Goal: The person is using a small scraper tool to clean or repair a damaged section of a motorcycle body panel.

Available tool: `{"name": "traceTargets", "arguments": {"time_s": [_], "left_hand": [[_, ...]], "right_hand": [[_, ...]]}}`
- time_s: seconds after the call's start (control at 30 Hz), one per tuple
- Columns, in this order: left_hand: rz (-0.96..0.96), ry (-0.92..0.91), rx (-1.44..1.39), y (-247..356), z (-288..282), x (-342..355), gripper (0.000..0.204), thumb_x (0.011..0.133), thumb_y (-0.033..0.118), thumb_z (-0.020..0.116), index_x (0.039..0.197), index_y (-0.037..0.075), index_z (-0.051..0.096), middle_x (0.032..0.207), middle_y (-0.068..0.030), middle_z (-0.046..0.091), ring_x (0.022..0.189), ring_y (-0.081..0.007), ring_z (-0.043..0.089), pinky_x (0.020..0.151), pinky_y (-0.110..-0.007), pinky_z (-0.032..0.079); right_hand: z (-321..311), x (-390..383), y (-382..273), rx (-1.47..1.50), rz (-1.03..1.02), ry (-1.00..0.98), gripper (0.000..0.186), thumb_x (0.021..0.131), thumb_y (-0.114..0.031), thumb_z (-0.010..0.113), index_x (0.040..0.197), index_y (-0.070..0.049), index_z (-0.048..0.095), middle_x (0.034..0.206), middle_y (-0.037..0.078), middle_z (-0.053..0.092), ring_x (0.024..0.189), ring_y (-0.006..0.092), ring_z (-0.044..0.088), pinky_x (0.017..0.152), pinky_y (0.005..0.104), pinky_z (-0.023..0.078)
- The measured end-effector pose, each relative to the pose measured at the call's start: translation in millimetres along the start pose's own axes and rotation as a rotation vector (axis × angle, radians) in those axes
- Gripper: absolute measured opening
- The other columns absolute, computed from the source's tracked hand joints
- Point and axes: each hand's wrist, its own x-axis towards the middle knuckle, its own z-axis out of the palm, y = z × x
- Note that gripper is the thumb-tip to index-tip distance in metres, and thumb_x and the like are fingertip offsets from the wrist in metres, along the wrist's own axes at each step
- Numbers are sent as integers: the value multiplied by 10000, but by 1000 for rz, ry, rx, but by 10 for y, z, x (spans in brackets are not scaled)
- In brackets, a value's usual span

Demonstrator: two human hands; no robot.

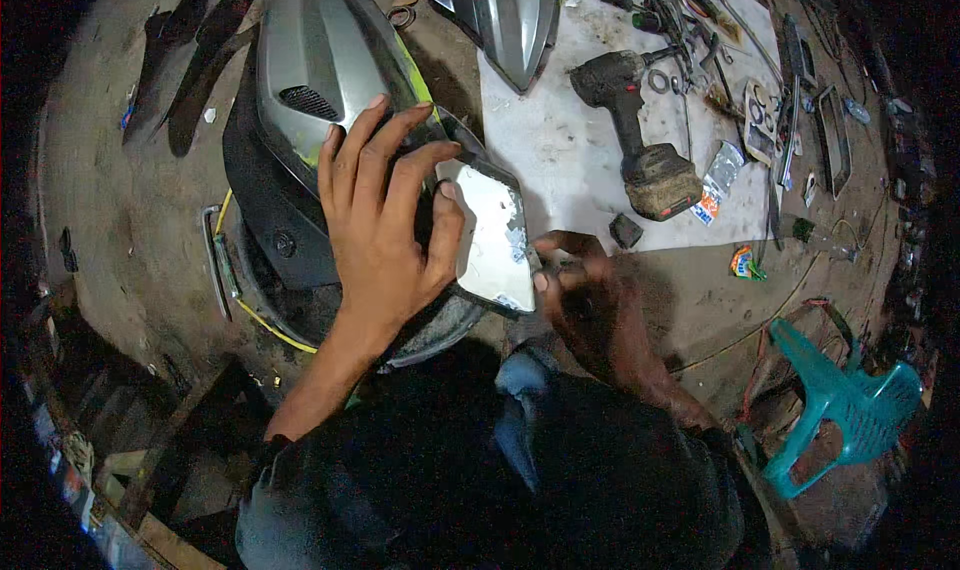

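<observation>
My left hand [385, 205] lies with fingers spread over a grey plastic vehicle fairing [325, 60] with a small mesh vent. Its thumb rests on the left edge of a pale, shiny panel [487, 235], which has a dark rim and worn patches. At the panel's right edge is my right hand [585, 285], its fingers bent and drawn together; whatever they pinch there is too dark to make out. Beneath the fairing sit a dark padded piece [285, 195] and a round black tub-like base [425, 345] with a yellow strip along its side.
A dirty cordless impact driver [640, 135] lies on a white sheet [520, 135], beside scattered hand tools and a small dark block [626, 231]. Another grey fairing [505, 25] is at the back. A teal plastic piece [835, 405] stands at right; dark panels [200, 60] lie far left.
</observation>
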Motion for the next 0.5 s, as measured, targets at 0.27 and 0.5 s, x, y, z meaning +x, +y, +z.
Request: {"name": "traceTargets", "arguments": {"time_s": [0.27, 0.5], "left_hand": [[-5, -40, 1, 1, 15, 6, 268, 958, 232, 614, 1160, 109, 739, 1453, -103, 616, 1475, -368, 446, 1252, -593, 244], [6, -6, -23, -5, 31, 14, 289, 871, 161, 647, 1147, 118, 718, 1424, -99, 618, 1472, -353, 448, 1235, -606, 259]], "right_hand": [[-12, -30, 45, -56, 128, -28, 196, 1058, -222, 682, 1113, -34, 688, 880, 103, 695, 721, 118, 617, 655, 326, 522], [48, -72, 98, 187, 95, 60, 207, 1065, -211, 676, 1138, -18, 690, 1007, 113, 692, 787, 138, 652, 699, 332, 550]]}}
